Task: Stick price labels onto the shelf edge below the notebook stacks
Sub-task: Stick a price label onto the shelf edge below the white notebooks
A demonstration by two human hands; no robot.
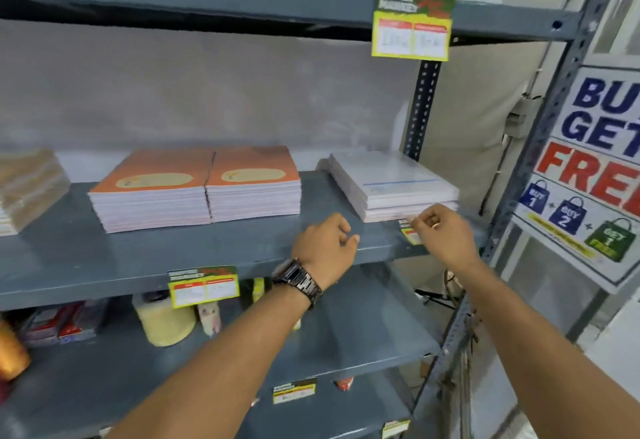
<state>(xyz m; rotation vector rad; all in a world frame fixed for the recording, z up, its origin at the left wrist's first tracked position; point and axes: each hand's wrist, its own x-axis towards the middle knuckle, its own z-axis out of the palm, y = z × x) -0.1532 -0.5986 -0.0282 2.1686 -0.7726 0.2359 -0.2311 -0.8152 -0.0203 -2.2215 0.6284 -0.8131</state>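
A price label sits on the shelf edge below the white notebook stack, your right hand pinching its top, left hand loosely curled, empty.

Yellow-and-green price label sits on the grey shelf edge below the white notebook stack — partly hidden, upright — another label hangs under the orange stacks.
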